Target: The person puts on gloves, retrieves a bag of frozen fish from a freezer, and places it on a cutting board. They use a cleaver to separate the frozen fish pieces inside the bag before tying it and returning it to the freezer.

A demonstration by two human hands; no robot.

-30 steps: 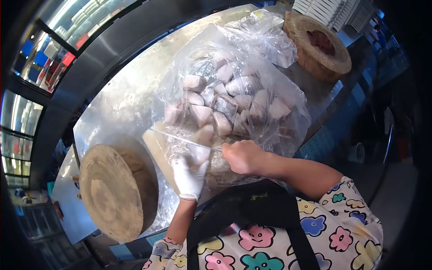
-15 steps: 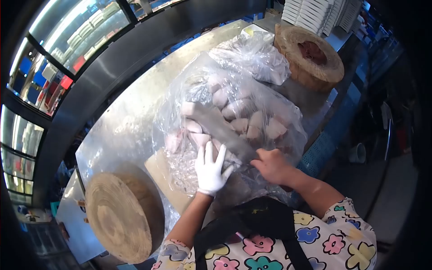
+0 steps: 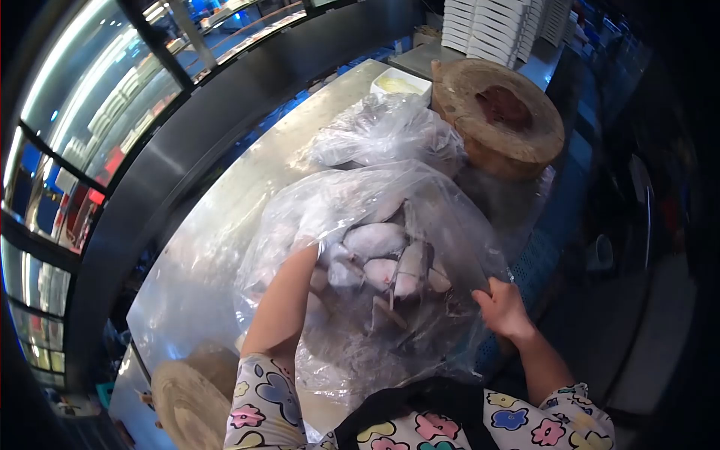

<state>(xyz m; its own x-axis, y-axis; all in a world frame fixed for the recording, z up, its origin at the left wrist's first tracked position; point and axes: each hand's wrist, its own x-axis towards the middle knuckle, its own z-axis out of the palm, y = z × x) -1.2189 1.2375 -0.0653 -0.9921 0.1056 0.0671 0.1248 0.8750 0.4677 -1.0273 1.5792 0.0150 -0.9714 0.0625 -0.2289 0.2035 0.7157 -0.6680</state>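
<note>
A large clear plastic bag [image 3: 375, 367] lies spread on the metal table, with several pale, grey-skinned chunks that look like fish [image 3: 375, 240] inside it. My left hand [image 3: 319, 214], in a white glove, reaches into the bag at the far left of the chunks. Plastic covers its fingers, so their grip is hidden. At the bag's right side, my bare right hand [image 3: 501, 306] has its fingers closed on the plastic edge and holds it up.
Behind the bag sit another filled plastic bag [image 3: 390, 135] and a white tray [image 3: 403, 84]. A round wooden chopping block [image 3: 487, 105] stands at far right, another block [image 3: 187, 405] at near left. White stacked trays [image 3: 484, 30] rise at the back. The metal table [image 3: 202, 247] extends left.
My left hand has moved from the near chunks deeper into the bag. My right hand has shifted right from a long, blurred grey thing to the bag's edge; that thing no longer shows.
</note>
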